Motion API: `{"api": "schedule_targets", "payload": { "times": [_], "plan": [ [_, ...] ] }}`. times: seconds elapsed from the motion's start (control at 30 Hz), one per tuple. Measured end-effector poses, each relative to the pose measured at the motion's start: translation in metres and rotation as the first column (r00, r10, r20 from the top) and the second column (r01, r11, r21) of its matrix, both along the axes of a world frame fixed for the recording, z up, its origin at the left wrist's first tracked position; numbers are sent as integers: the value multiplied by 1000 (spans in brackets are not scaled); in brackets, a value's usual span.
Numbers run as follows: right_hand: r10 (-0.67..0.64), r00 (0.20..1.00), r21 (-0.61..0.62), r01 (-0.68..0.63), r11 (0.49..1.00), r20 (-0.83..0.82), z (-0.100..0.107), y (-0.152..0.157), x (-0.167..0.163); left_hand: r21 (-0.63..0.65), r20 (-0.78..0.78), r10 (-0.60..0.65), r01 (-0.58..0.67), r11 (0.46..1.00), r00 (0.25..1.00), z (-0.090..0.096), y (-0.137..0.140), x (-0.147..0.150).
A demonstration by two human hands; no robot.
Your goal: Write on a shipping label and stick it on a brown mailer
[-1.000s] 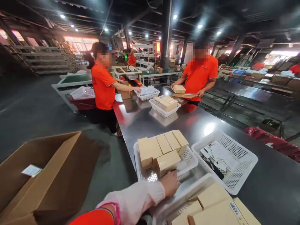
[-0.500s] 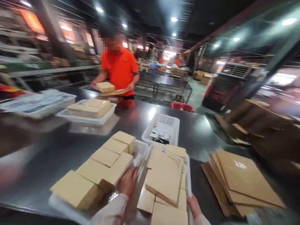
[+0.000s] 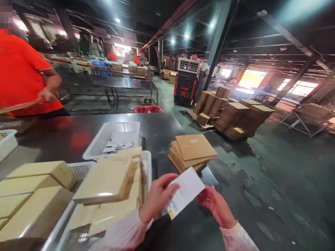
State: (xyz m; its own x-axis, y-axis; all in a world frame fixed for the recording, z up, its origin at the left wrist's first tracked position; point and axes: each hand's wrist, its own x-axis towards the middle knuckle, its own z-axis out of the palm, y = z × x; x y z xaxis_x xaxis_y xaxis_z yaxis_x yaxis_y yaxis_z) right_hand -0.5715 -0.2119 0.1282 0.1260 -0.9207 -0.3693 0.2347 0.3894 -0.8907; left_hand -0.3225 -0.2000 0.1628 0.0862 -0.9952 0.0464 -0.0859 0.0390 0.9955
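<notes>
My left hand (image 3: 156, 198) and my right hand (image 3: 218, 206) hold a white label sheet (image 3: 184, 191) between them, low in the middle of the view, over the dark table (image 3: 162, 129). The sheet has a small barcode and a yellow mark near its lower corner. Just left of my left hand stands a white basket (image 3: 147, 161) stacked with flat tan boxes (image 3: 107, 179). Further left, more tan boxes (image 3: 36, 188) fill another basket.
A stack of flat cardboard sheets (image 3: 192, 150) lies at the table's right edge. A white basket with paper slips (image 3: 115, 141) sits behind. A person in an orange shirt (image 3: 23, 75) works at the far left. Piles of cardboard (image 3: 232, 116) stand on the floor.
My view has swung to the right. Both hands left the baskets and now hold a white label sheet between them.
</notes>
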Motion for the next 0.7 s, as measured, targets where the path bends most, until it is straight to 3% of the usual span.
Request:
{"api": "schedule_targets", "payload": {
  "times": [0.07,0.13,0.27,0.4,0.53,0.63,0.7],
  "plan": [
    [-31,997,-3,31,999,65,11,9,-48,11,-75,-209,210,978,975,-12,-18,-82],
    [-92,995,-25,93,995,46,15,17,-92,30,-151,-321,329,944,935,-25,-25,-148],
    [-200,980,-52,199,979,-13,17,22,-163,24,-207,-437,451,892,875,-44,-29,-231],
    [-197,980,-49,196,979,-15,11,-5,-204,56,-167,-456,470,881,874,-53,-54,-270],
    [-88,994,-53,85,995,-69,-13,-66,-232,32,-37,-375,376,926,926,-60,-101,-285],
    [-29,954,-157,-19,987,-300,-32,-134,-257,31,145,-342,341,939,928,-67,-138,-288],
    [-36,849,-314,-156,936,-527,-38,-188,-271,30,243,-402,407,913,883,-75,-163,-291]
  ]
}}
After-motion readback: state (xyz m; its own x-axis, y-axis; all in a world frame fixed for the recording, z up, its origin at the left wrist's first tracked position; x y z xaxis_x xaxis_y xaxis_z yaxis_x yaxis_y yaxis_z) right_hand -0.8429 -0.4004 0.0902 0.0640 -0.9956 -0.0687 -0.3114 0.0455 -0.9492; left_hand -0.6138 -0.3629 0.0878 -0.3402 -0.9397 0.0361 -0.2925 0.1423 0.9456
